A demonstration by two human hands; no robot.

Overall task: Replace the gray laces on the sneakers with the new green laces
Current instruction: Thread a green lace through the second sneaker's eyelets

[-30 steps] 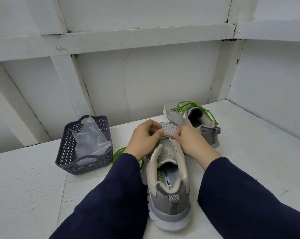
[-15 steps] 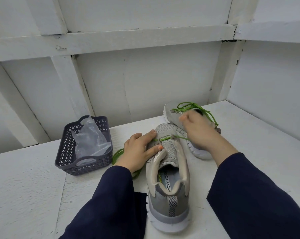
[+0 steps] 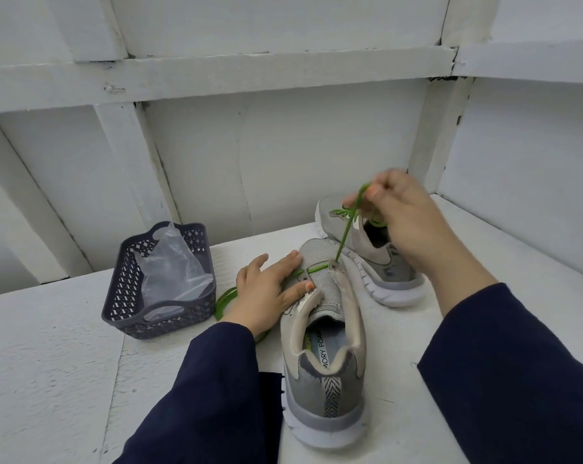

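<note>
Since the earlier frame, the right hand point(image 3: 405, 216) has been raised up and away, and the green lace point(image 3: 345, 236) has been drawn taut through the lowest right eyelet of the near sneaker point(image 3: 323, 346). The lace is pinched between the right fingers. The left hand point(image 3: 266, 289) is laid flat, fingers spread, holding nothing, on the shoe's left side. The far sneaker point(image 3: 367, 252) is already laced green. If too much is pulled through, uneven ends may result; if pressure is released, the shoe may lift.

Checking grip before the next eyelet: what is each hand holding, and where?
Right hand pinches the green lace at its raised end. Left hand grips nothing, lying flat on the near sneaker.
</note>
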